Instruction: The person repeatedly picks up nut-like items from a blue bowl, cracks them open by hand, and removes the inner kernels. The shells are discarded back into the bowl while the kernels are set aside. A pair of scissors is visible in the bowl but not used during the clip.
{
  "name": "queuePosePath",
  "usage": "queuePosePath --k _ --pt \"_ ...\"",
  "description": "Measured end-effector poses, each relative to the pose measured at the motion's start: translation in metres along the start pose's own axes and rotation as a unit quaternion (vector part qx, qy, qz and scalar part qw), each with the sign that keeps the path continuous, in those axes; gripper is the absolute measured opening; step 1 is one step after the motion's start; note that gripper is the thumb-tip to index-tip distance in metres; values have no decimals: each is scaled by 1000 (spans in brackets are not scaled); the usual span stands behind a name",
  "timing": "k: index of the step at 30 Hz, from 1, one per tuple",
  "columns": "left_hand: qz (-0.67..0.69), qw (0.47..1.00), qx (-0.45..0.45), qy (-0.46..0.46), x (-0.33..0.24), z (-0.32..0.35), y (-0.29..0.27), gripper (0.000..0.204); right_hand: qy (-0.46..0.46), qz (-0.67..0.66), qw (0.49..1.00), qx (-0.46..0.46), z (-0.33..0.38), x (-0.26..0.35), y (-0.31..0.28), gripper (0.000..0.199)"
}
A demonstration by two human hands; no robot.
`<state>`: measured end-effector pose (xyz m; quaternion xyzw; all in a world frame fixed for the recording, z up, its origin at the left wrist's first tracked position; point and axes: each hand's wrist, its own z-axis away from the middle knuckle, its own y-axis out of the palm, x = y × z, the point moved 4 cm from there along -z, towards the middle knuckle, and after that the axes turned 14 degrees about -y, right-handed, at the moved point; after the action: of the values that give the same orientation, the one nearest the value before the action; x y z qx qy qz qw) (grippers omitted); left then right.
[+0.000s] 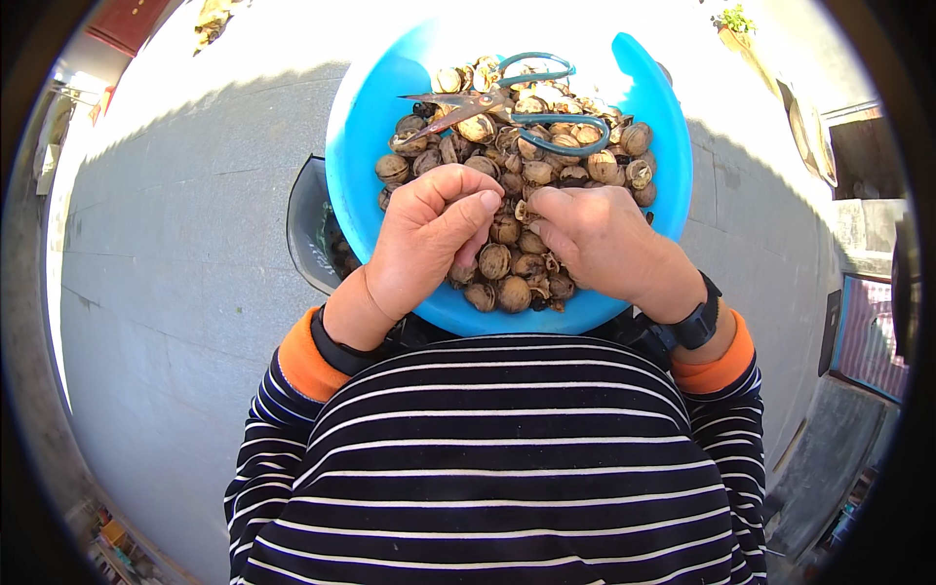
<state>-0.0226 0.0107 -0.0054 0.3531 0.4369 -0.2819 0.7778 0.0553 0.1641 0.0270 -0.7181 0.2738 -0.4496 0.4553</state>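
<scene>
A blue plastic basin (353,146) full of walnuts (514,292) is in front of my body. Many nuts are brown and whole; some are cracked, with bits of dark husk among them. My left hand (434,229) is over the basin, fingers curled and thumb pressed to the forefinger; whatever it holds is hidden. Close beside it, my right hand (604,239) pinches a small pale walnut piece (524,212) between thumb and fingers. Scissors (487,103) with blue-green handles and rusty blades lie spread on the walnuts at the basin's far side.
A dark bucket (310,229) with dark bits inside stands left of the basin, partly under its rim. Grey paving (175,273) surrounds me, brightly sunlit at the far side. A potted plant (736,21) is at the far right, and a striped panel (871,336) at the right edge.
</scene>
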Motion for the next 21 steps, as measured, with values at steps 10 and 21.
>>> queuePosePath --k 10,21 --pt "25 999 46 13 1 1 5 25 -61 -170 958 -222 -4 11 -1 19" --pt "-42 999 30 2 6 -3 9 25 118 -376 892 -223 -1 -8 13 10"
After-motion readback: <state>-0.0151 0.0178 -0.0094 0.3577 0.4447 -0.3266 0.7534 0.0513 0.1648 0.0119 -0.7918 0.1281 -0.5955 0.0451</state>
